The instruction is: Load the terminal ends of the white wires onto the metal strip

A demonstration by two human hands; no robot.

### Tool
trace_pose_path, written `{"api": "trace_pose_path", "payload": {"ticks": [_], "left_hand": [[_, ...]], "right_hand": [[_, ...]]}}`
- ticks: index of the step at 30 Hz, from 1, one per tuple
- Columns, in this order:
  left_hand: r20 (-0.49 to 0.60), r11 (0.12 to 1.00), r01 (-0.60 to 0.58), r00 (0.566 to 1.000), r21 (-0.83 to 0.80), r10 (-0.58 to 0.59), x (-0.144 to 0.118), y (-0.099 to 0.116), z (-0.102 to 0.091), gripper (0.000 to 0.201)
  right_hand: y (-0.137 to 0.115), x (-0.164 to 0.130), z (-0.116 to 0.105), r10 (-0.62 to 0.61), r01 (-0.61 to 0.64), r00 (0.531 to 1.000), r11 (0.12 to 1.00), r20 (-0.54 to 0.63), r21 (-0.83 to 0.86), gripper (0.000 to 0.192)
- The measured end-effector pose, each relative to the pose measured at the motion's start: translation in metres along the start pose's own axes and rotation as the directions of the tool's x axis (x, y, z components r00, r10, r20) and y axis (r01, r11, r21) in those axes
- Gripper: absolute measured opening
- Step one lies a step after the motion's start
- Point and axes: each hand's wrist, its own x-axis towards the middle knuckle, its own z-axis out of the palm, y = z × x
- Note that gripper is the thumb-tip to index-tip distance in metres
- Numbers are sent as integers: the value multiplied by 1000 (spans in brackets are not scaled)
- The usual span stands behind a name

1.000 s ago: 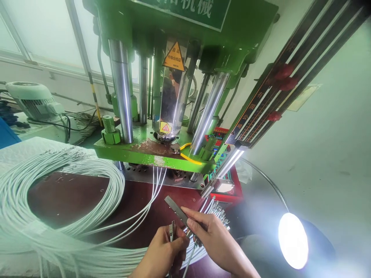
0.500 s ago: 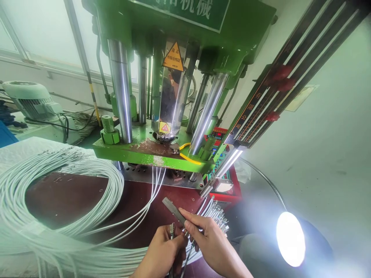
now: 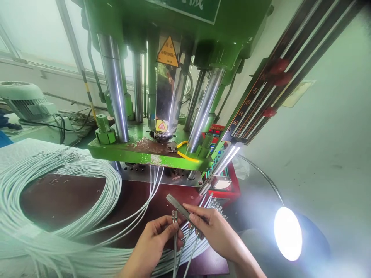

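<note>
My left hand [image 3: 155,241] pinches the metal terminal ends [image 3: 174,215] of a few white wires, tips pointing up. My right hand [image 3: 213,229] grips a flat grey metal bar [image 3: 177,204] that slants up to the left, and more wire ends run under its fingers. Both hands hover over the dark red work table [image 3: 72,197] in front of the green press machine [image 3: 150,150]. A big coil of white wires [image 3: 52,231] lies on the table to the left, with a few strands leading into the press.
A bright gooseneck lamp [image 3: 287,233] shines at the lower right. A black safety light-curtain bar [image 3: 269,88] slants across the right side. A pile of metal terminals [image 3: 216,206] lies behind my right hand. A motor [image 3: 26,102] sits at the far left.
My left hand has risen and lifted the wire terminals closer to the bar. My right hand has shifted slightly up and right with the bar. The view has dipped a little.
</note>
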Motion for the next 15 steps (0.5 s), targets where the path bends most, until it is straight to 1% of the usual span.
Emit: {"api": "trace_pose_path", "payload": {"ticks": [2, 5, 9, 13, 15], "left_hand": [[9, 1000, -9, 1000, -20, 9, 2, -3, 0, 32], [7, 1000, -26, 1000, 10, 26, 6, -8, -2, 34], [-44, 995, -40, 998, 88, 44, 9, -11, -3, 37], [-59, 974, -76, 994, 214, 91, 6, -5, -3, 33], [-91, 954, -81, 990, 287, 112, 3, 2, -4, 29]], "right_hand": [[0, 0, -1, 10, -10, 1000, 1000, 21, -13, 40], [-1, 0, -3, 7, -7, 1000, 1000, 26, -2, 39], [-2, 1, -2, 3, -3, 1000, 1000, -6, 6, 39], [-4, 3, 0, -23, 24, 1000, 999, -9, 43, 38], [-4, 4, 0, -14, 14, 1000, 999, -7, 49, 40]]}}
